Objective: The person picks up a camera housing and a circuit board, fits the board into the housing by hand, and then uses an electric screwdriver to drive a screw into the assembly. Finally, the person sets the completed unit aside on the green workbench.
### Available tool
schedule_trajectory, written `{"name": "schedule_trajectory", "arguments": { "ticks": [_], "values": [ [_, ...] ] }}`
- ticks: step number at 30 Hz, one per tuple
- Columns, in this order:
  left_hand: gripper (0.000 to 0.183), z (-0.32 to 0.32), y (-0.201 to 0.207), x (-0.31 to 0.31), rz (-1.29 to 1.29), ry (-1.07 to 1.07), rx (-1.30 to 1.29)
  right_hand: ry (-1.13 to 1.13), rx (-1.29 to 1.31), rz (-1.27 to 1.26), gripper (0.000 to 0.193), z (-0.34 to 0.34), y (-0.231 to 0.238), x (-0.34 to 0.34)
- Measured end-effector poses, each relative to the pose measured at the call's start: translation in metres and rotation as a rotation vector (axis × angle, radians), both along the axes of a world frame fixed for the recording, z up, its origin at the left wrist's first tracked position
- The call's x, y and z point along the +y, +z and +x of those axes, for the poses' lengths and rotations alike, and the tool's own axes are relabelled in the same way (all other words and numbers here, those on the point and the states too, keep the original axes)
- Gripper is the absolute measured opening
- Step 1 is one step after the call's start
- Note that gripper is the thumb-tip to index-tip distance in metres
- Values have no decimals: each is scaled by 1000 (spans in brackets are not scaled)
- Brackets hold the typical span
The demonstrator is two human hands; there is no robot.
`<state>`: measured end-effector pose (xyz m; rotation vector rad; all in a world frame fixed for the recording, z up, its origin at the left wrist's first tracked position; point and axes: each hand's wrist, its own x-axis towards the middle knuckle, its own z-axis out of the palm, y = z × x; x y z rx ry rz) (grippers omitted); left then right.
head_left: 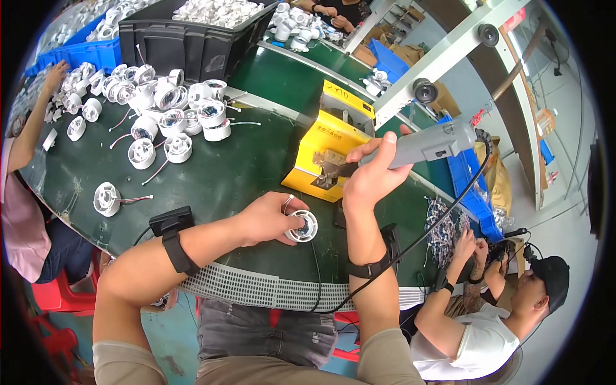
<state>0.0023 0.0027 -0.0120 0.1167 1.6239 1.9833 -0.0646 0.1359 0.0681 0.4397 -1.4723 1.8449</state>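
My left hand (264, 220) is closed around a round white plastic housing (311, 226), held just above the green table, its open face turned up. My right hand (375, 176) grips a grey electric screwdriver (431, 145), which lies slantwise with its cable end up to the right. Its front end points at the metal bracket (330, 163) on the front of a yellow screw feeder (324, 138). The fingers hide the driver's tip, so whether it touches the bracket I cannot tell. A black cable (443, 219) runs from the screwdriver down past my right forearm.
Several white housings with wires (173, 122) are heaped at the left, with one more housing (107, 199) apart. Behind stand a black crate (192, 48) and a blue bin (106, 54). Wires (439, 231) lie at right. Co-workers sit on both sides. A grey perforated strip (256, 289) edges the table.
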Motion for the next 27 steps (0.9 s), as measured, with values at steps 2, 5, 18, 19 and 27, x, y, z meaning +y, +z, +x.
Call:
{"name": "schedule_trajectory", "arguments": {
  "ticks": [2, 5, 18, 19, 27],
  "values": [
    [31, -1, 0, 1, 19, 1, -18, -17, -20, 28, 35, -2, -2, -1],
    [30, -2, 1, 2, 5, -5, -36, -5, -8, 31, 32, -2, -5, -2],
    [30, 0, 7, 3, -39, 15, -48, 94, -116, 17, 32, 37, -12, 3],
    [30, -1, 8, 3, -47, 12, -39, 133, -125, -3, 33, 45, -15, 6],
    [29, -1, 8, 1, -54, 20, -26, 279, -155, 41, 37, 74, -30, 9]
  ]
}}
